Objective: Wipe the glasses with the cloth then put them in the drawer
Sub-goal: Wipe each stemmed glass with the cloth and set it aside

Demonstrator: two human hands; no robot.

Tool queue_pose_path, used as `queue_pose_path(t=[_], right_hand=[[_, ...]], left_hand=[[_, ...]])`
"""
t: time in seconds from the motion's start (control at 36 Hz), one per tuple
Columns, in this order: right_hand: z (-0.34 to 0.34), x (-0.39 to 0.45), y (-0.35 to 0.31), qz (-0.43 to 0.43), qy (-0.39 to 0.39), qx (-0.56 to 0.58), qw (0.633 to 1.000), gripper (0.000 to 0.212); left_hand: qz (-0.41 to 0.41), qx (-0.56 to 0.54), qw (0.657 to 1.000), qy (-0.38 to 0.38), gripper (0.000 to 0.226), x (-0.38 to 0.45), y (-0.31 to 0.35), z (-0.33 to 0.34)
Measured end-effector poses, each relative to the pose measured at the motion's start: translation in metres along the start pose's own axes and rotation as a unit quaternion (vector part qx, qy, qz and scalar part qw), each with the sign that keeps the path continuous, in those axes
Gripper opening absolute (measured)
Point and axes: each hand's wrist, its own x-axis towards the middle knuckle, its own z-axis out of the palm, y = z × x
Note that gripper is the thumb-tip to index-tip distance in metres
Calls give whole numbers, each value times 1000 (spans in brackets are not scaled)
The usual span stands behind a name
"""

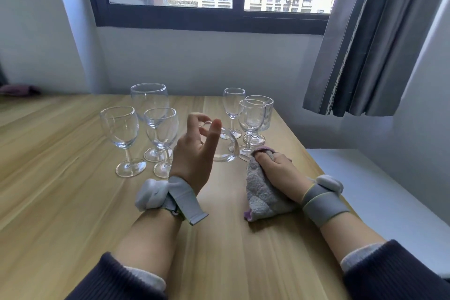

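your dark ribbed sleeves [126,275] sit nearest, both forearms stretched over the light wooden desk [60,190], each wrist wrapped in a grey band. your right hand [280,173] has its grip curled tight round the grey and lilac checked cloth [263,197], which bunches under the palm and rests on the desk. your left hand [194,153] is raised with the palm turned inward; its grip pinches the foot and stem of a clear wine glass tipped on its side [226,151], the bowl pointing toward the cloth, just beside it. past your left hand three clear stemmed glasses [121,129] stand upright in a cluster, the tallest at the back. past your right hand two small stemmed glasses [252,122] and a ribbed clear tumbler [266,114] stand close together. beyond the desk are the pale wall, a dark-framed window [219,17] and a grey curtain [365,44] hanging on the right
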Motion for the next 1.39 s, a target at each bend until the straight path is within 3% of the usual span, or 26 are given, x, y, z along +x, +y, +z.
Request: queue_pose_path(t=[0.11, 0.22, 0.31, 0.44, 0.53, 0.64, 0.86, 1.06, 1.39], right_hand=[[1, 2, 0, 26, -5, 14, 1000, 43], [1, 4, -4, 42, 3, 40, 998, 38], [2, 1, -4, 49, -2, 69, 996, 32], [4, 2, -3, 24, -35, 29, 999, 35], [4, 3, -4, 32, -34, 16, 999, 43], [11, 3, 0, 10, -19, -44, 999, 56], [13, 0, -7, -37, -10, -120, 992, 50], [16, 0, -3, -32, -2, -137, 990, 49], [18, 0, -2, -32, -13, -144, 989, 48]], left_hand=[[-77, -164, 983, -18, 67, -1, 8, 3], [-99, -239, 965, -55, 104, -1, 8, 7], [-141, -245, 955, -94, 88, -5, 5, 14], [-224, -313, 920, -78, 59, -2, -1, 25], [-218, -363, 903, -76, 58, -2, 1, 25], [-168, -342, 923, -57, 68, -2, 1, 23], [-113, -268, 957, -21, 74, 5, -2, 13], [-110, -221, 969, -16, 65, 5, -8, 8], [-118, -150, 981, -33, 86, 8, -28, 13]])
